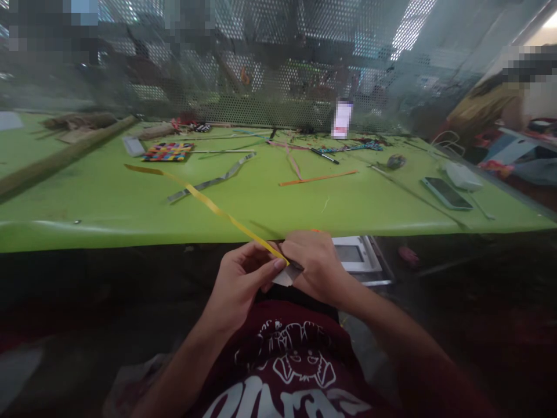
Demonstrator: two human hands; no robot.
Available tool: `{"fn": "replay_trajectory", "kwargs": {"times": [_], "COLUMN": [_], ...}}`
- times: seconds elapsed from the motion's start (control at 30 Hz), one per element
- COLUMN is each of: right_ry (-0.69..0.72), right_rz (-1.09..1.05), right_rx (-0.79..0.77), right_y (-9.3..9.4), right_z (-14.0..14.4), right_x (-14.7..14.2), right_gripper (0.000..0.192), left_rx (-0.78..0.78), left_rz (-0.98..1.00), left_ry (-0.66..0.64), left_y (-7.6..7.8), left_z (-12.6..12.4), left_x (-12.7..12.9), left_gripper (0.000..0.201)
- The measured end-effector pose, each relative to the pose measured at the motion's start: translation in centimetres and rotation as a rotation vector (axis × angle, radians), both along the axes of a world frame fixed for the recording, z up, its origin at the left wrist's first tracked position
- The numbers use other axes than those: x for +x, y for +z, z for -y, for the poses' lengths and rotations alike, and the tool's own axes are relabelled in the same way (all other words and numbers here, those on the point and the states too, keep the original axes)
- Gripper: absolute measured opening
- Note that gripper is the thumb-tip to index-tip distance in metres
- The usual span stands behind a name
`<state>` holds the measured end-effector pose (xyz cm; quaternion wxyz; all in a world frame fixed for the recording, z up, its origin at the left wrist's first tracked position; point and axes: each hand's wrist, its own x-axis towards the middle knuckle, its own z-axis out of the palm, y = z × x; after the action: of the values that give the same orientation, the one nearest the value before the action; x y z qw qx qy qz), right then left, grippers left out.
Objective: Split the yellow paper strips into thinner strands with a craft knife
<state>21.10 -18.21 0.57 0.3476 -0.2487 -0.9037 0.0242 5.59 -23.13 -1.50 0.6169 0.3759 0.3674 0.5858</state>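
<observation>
Long yellow strip (209,203) slanting above the table edge.

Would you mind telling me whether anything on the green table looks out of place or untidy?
Loose strips lie scattered at odd angles across the green table: a grey strip and an orange strip. The yellow strip trails off the table edge into both hands, left hand and right hand. Nothing looks spilled or broken.

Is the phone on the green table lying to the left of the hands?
No, the phone lies on the right part of the green table, right of both hands.
</observation>
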Motion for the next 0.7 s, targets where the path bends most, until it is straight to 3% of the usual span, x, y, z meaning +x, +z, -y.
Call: {"fn": "replay_trajectory", "kwargs": {"times": [0.7], "right_ry": [-0.029], "right_rz": [0.017], "right_rx": [0.027], "right_y": [-0.49], "right_z": [0.14], "right_x": [0.06], "right_gripper": [0.02], "left_rx": [-0.025], "left_rz": [-0.009], "left_ry": [-0.015], "left_y": [0.07], "left_z": [0.0], "left_x": [-0.1], "left_gripper": [0.011]}}
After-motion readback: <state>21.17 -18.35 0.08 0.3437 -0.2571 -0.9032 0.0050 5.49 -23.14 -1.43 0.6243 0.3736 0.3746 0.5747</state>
